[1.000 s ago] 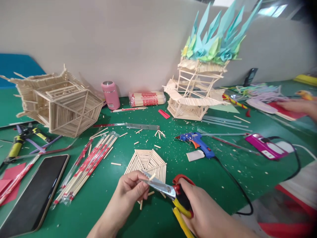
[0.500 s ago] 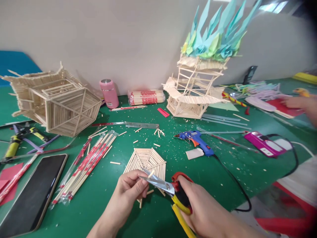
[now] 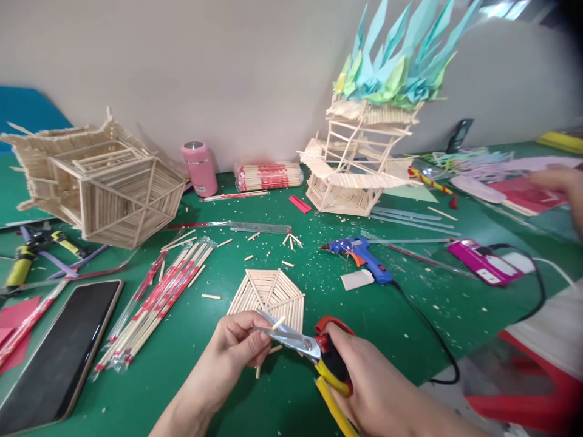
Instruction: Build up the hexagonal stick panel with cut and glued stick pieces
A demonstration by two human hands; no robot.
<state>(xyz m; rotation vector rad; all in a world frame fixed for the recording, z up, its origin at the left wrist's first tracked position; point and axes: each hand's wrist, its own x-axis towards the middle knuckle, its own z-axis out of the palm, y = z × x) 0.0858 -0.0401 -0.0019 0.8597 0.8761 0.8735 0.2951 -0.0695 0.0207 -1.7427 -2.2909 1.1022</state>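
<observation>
Left fingers [image 3: 251, 347] pinched on stick [image 3: 279, 323], right hand [image 3: 364, 367] curled round scissors [image 3: 308, 346].

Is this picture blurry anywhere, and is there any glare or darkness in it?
In the head view, the scissors, left hand and right hand look fairly sharp; in the head view, the co-worker's hand at the right edge is blurred; also in the head view, a pale sheen lies on the green table right of the glue gun, and the upper right corner goes dark.

Red, yellow, black scissor handles [image 3: 334, 375]
</observation>
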